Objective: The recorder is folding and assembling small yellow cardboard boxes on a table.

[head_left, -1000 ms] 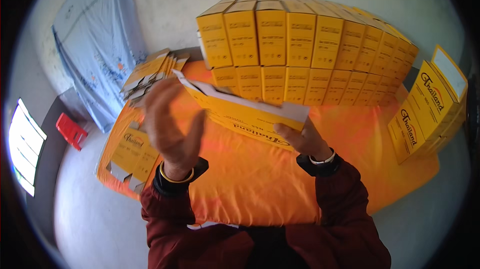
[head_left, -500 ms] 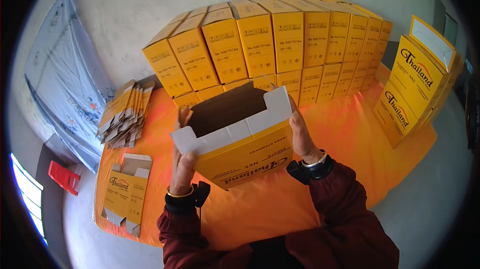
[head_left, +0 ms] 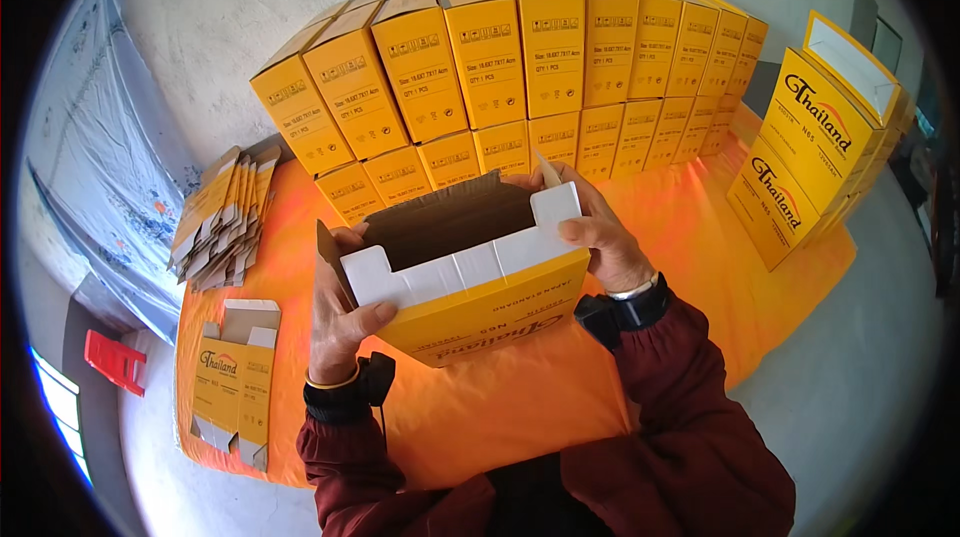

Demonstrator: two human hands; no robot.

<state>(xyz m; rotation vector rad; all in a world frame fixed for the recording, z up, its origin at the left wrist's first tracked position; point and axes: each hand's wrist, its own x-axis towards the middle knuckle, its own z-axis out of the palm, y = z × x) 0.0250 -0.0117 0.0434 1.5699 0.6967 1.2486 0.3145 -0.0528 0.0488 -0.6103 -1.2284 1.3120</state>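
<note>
Two hands (head_left: 338, 327) (head_left: 612, 245), orange cloth (head_left: 510, 417), pale wall (head_left: 230, 17), blue curtain (head_left: 105, 177)

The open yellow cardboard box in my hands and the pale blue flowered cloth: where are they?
Held open yellow cardboard box (head_left: 472, 305): head view, on its printed yellow side.
Pale blue flowered cloth (head_left: 112, 167): head view, on its hanging middle.

The left hand (head_left: 336, 325) and right hand (head_left: 612, 242) grip opposite sides of an open yellow carton (head_left: 478, 309) above orange cloth (head_left: 480, 427); beyond, yellow boxes (head_left: 488, 62) stand in 2 tiers, flattened cartons (head_left: 225, 217) lying leftward.
</note>
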